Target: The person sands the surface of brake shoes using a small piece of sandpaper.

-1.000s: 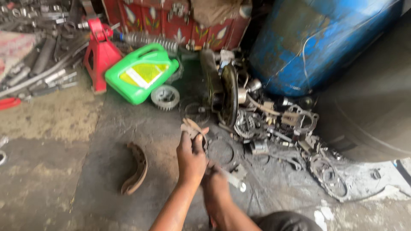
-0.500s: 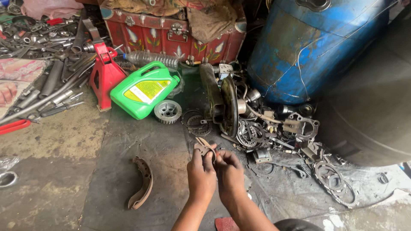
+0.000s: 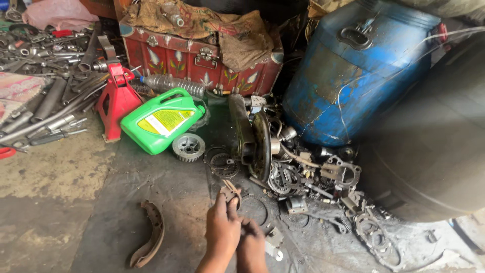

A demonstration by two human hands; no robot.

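My left hand [image 3: 222, 230] is raised over the oily floor and holds a curved brake shoe [image 3: 232, 192] by its end, fingers closed around it. My right hand [image 3: 251, 242] sits just right of and below the left, fingers curled against the same brake shoe; how firmly it grips is hidden by the left hand. A second rusty brake shoe [image 3: 149, 240] lies on the floor to the left of my hands. A small metal bracket [image 3: 275, 245] lies right beside my right hand.
A pile of greasy engine parts, gears and gaskets [image 3: 308, 177] spreads ahead and right. A green oil jug [image 3: 159, 121], a toothed sprocket [image 3: 188, 146], a red jack stand [image 3: 115, 98], a red painted trunk [image 3: 197, 60], a blue drum [image 3: 353, 76] and scattered wrenches [image 3: 45, 76] surround it.
Both hands have drawn lower and closer to me with the brake shoe. The view has tilted up, showing more of the trunk and drum.
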